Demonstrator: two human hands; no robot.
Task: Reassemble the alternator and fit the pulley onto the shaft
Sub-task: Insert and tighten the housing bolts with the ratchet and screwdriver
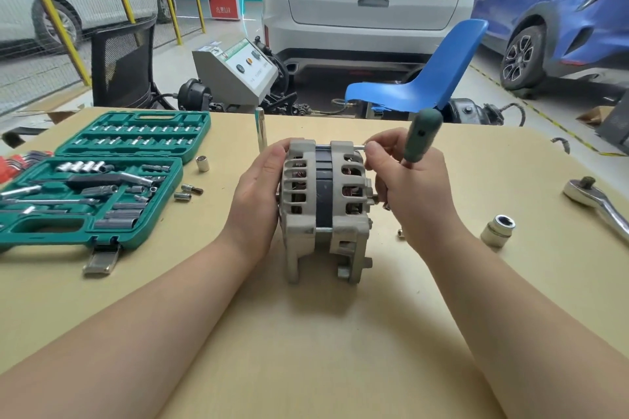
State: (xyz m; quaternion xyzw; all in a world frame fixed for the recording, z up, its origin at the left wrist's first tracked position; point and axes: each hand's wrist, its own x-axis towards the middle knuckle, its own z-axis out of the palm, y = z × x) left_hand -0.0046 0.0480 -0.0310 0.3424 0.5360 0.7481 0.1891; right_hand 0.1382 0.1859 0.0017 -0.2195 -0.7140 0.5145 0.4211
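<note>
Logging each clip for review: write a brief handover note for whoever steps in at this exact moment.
Left hand grips the alternator, steadying it on the table.
Right hand holds a green-handled driver and pinches the top through-bolt, which sticks out.
Done: housing halves are together; a lower bolt is in.
Left: seat the top bolt, then the pulley, which is not visible.
Ratchet and large socket lie to the right.

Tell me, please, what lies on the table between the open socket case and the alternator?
In the head view, three loose sockets lie there; otherwise bare table.
</note>
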